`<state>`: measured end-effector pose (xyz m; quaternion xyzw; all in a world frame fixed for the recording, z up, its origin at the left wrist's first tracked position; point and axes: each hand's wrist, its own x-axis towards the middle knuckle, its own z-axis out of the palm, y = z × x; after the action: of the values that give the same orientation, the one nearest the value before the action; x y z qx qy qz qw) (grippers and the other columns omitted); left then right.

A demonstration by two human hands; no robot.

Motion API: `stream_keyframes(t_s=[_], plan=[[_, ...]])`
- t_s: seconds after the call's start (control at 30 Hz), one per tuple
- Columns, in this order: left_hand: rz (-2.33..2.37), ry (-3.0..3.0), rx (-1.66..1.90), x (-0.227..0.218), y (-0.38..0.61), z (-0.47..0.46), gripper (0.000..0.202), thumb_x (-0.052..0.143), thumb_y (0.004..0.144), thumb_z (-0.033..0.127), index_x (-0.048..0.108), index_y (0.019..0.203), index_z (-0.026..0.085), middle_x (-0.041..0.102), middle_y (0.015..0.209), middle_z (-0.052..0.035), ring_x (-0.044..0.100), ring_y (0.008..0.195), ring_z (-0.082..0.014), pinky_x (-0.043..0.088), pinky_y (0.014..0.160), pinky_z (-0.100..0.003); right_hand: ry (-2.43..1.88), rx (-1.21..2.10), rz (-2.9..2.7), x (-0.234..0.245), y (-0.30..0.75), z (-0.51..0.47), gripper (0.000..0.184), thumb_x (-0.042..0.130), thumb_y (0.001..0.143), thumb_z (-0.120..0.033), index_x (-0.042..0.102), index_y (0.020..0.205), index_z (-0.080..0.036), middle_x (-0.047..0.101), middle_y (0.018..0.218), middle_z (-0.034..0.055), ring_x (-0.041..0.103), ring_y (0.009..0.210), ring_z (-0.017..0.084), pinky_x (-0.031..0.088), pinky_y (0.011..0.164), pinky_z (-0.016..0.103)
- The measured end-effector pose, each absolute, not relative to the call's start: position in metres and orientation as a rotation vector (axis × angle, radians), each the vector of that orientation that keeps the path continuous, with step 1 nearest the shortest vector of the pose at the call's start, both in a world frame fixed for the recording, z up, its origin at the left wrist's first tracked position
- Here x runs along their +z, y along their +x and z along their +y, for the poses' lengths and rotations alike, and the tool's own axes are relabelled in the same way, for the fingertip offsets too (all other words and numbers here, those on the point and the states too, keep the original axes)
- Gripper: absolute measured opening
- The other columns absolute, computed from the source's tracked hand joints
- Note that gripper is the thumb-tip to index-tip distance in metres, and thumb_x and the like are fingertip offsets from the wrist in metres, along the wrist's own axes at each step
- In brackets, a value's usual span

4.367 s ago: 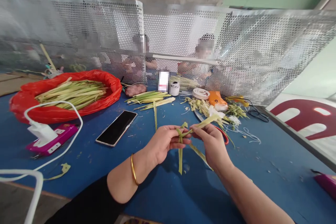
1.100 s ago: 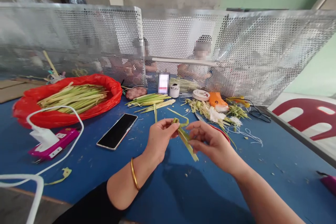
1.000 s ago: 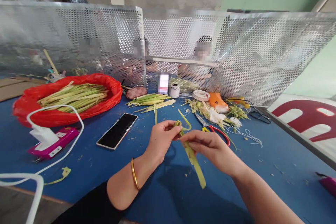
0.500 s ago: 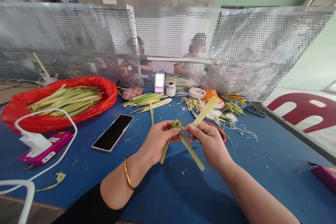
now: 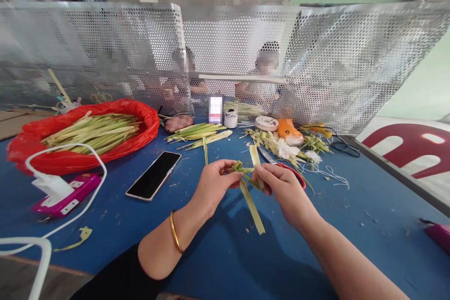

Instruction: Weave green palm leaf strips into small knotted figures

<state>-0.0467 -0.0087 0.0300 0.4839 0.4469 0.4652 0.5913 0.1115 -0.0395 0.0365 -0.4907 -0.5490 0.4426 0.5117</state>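
Pinched a folded green leaf strip (image 5: 252,206) with the fingers of left hand (image 5: 214,186) and right hand (image 5: 283,190), held above the tabletop (image 5: 225,258) toward its near edge, right of a phone (image 5: 153,175).

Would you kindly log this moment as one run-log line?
left hand: pinches leaf strip | right hand: pinches same strip | loose end: hangs above table | phone: flat on table
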Motion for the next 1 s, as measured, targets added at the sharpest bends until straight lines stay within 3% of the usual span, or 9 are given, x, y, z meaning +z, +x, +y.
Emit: stream_keyframes(t_s=[0.4,0.67,0.87,1.0], plan=[[1.030,1.036,1.024,0.0306,-0.0468,-0.0070,0.022,0.075,0.066,0.016,0.065,0.085,0.012,0.065,0.069,-0.0012,0.061,0.058,-0.0117,0.052,0.058,-0.025,-1.080,1.227,-0.806,0.0340,0.1158,-0.0325,0.035,0.081,0.061,-0.046,0.071,0.073,-0.015,0.062,0.058,-0.0004,0.055,0.052,0.010,0.037,0.048,0.020],[1.036,1.019,0.999,0.0337,-0.0463,-0.0083,0.018,0.074,0.066,0.015,0.065,0.081,0.012,0.064,0.067,-0.0012,0.061,0.058,-0.0115,0.051,0.057,-0.023,-0.941,1.153,-0.665,0.0316,0.1166,-0.0293,0.030,0.082,0.063,-0.039,0.073,0.081,-0.017,0.070,0.077,0.0019,0.062,0.067,0.010,0.049,0.060,0.019],[1.027,0.986,0.987,0.0345,-0.0432,-0.0117,0.019,0.075,0.066,0.012,0.064,0.081,0.012,0.064,0.068,-0.0010,0.061,0.058,-0.0113,0.051,0.056,-0.023,-0.908,1.126,-0.681,0.0299,0.1120,-0.0323,0.027,0.081,0.065,-0.034,0.070,0.082,-0.018,0.064,0.067,-0.0019,0.063,0.060,0.010,0.047,0.053,0.018],[1.018,0.990,0.961,0.0319,-0.0415,-0.0123,0.020,0.076,0.065,0.013,0.064,0.081,0.013,0.064,0.068,-0.0003,0.061,0.059,-0.0114,0.051,0.056,-0.023,-0.922,1.112,-0.669,0.0281,0.1097,-0.0321,0.024,0.075,0.070,-0.030,0.068,0.090,-0.020,0.065,0.075,-0.0002,0.064,0.060,0.012,0.045,0.048,0.020]])
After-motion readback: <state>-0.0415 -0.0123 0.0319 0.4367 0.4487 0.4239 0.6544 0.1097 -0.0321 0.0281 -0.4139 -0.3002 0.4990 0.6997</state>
